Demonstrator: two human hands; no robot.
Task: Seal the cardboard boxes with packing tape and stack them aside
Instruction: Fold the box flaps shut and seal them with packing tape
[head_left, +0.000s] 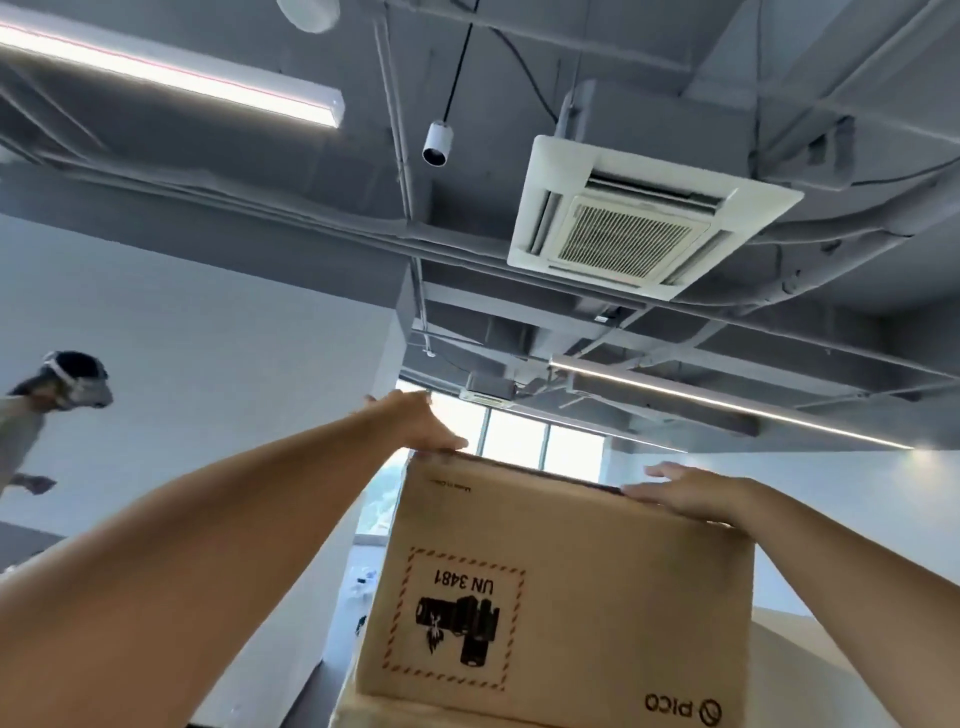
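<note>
A brown cardboard box stands high in front of me, its printed "UN 3481" label and PICO logo upside down. It rests on another cardboard box, of which only a strip shows at the bottom edge. My left hand lies on the upper box's top left corner, thumb at the front edge. My right hand rests flat on the top right edge with its fingers straight. The box top and any tape on it are hidden from this low angle.
The camera tilts up toward the ceiling with an air-conditioning unit, strip lights and a hanging spotlight. Another person wearing a headset stands at the far left. A window is behind the box. A pale surface lies to the right.
</note>
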